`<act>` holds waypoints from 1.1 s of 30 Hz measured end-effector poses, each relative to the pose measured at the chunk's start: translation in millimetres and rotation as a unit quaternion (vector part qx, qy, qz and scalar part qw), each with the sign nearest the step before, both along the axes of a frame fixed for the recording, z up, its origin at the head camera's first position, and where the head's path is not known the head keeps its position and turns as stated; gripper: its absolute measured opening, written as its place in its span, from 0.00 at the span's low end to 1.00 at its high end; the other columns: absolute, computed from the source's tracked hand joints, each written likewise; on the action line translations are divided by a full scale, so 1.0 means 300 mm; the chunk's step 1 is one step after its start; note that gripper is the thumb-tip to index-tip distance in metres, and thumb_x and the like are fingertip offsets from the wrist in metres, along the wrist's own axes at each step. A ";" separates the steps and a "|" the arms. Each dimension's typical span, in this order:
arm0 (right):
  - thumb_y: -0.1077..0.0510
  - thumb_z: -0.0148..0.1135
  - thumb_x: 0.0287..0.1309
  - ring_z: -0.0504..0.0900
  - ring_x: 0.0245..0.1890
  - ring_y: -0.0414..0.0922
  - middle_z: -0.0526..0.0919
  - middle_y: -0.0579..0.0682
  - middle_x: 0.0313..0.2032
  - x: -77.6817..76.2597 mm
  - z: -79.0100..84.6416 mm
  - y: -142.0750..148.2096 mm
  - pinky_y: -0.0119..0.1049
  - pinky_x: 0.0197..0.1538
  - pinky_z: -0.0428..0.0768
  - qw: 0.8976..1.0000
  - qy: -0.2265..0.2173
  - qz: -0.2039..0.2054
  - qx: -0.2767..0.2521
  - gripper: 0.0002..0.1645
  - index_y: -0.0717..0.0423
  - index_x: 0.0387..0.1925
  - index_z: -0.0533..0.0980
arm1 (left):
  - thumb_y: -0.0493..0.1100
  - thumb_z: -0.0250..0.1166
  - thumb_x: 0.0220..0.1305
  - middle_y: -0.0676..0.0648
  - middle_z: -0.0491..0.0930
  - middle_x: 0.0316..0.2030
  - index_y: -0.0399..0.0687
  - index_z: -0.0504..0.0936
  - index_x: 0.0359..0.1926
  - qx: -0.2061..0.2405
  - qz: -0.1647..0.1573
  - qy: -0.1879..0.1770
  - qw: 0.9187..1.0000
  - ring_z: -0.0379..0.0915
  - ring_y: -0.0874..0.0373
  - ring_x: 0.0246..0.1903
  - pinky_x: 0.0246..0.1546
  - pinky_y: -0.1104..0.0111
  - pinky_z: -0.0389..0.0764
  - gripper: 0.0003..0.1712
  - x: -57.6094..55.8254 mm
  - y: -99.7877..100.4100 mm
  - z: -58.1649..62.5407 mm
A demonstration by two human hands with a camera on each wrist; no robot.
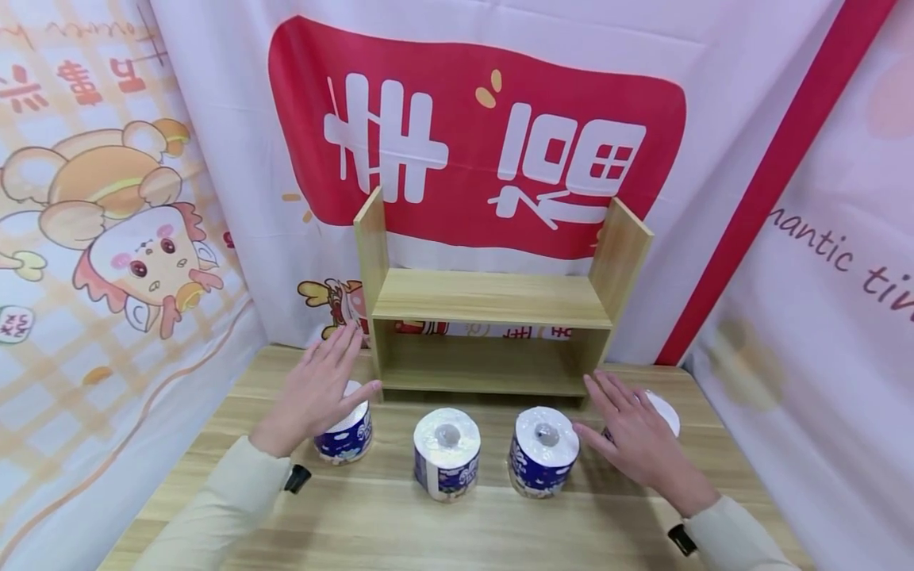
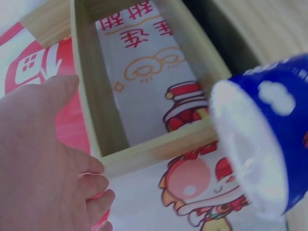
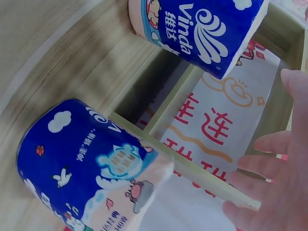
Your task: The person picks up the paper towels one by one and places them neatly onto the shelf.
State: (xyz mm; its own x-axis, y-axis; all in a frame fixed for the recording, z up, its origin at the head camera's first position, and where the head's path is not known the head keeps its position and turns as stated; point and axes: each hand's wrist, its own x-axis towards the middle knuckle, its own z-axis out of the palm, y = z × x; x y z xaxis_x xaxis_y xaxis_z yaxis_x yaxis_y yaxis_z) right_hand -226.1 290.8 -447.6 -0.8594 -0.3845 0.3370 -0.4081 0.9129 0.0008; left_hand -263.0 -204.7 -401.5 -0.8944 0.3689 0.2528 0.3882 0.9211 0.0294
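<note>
A small wooden shelf [image 1: 493, 297] stands at the back of the table. Before it, toilet paper rolls in blue wrappers stand in a row: one at the left [image 1: 346, 440], two in the middle [image 1: 447, 456] [image 1: 544, 452], one at the right [image 1: 662, 412]. My left hand [image 1: 317, 392], fingers straight, is held over the left roll and partly hides it. My right hand [image 1: 631, 432], fingers extended, covers much of the right roll. Both hands hold nothing. In the left wrist view a roll [image 2: 269, 139] lies beyond my hand; the right wrist view shows two rolls [image 3: 91, 168].
The wooden table [image 1: 400, 531] carries everything. A white cloth backdrop with a red panel [image 1: 464, 95] hangs behind the shelf. Printed cloths hang at the left [image 1: 107, 238] and right [image 1: 828, 333] sides.
</note>
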 end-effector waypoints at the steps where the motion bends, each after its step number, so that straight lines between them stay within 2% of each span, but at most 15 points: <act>1: 0.35 0.61 0.71 0.68 0.77 0.64 0.68 0.65 0.77 0.001 0.007 -0.001 0.69 0.73 0.70 1.000 0.004 0.007 0.001 0.49 0.62 0.78 0.64 | 0.68 0.54 0.76 0.35 0.45 0.85 0.34 0.50 0.83 -0.003 0.002 0.000 1.000 0.43 0.37 0.84 0.84 0.41 0.45 0.54 0.001 -0.004 0.015; 10: 0.46 0.75 0.61 0.81 0.66 0.64 0.79 0.65 0.68 0.017 0.071 -0.004 0.62 0.64 0.82 0.996 0.051 0.076 -0.016 0.44 0.65 0.72 0.72 | 0.70 0.50 0.77 0.35 0.42 0.85 0.34 0.46 0.84 -0.045 0.011 0.018 0.999 0.39 0.37 0.85 0.84 0.42 0.46 0.55 -0.008 -0.021 0.175; 20: 0.46 0.78 0.59 0.87 0.57 0.62 0.85 0.65 0.60 0.017 0.118 -0.007 0.57 0.55 0.88 0.994 0.040 0.104 -0.015 0.42 0.65 0.68 0.75 | 0.67 0.53 0.77 0.32 0.43 0.84 0.34 0.45 0.84 -0.034 0.022 0.008 0.999 0.39 0.34 0.84 0.84 0.41 0.46 0.55 -0.025 -0.035 0.349; 24: 0.46 0.78 0.58 0.89 0.54 0.60 0.86 0.64 0.57 0.014 0.137 -0.011 0.55 0.52 0.90 0.993 0.033 0.114 -0.008 0.41 0.65 0.66 0.77 | 0.68 0.54 0.76 0.33 0.42 0.85 0.35 0.44 0.84 -0.039 0.031 0.022 0.999 0.39 0.34 0.84 0.84 0.41 0.47 0.56 -0.037 -0.038 0.414; 33: 0.46 0.78 0.58 0.89 0.54 0.60 0.87 0.64 0.57 0.013 0.184 -0.031 0.54 0.52 0.90 0.992 -0.001 0.123 0.009 0.39 0.64 0.64 0.78 | 0.66 0.57 0.74 0.34 0.40 0.85 0.38 0.40 0.85 -0.033 0.025 0.046 0.998 0.37 0.35 0.85 0.84 0.40 0.48 0.57 -0.064 -0.025 0.526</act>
State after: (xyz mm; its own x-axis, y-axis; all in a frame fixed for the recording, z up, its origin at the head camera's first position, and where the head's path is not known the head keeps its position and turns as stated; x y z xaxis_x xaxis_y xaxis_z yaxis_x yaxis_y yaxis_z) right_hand -222.2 281.3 -392.5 -0.7387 -0.5891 0.3275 -0.6194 0.7850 0.0149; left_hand -282.1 -212.2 -243.8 -0.8862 0.3429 0.3115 0.3398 0.9382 -0.0661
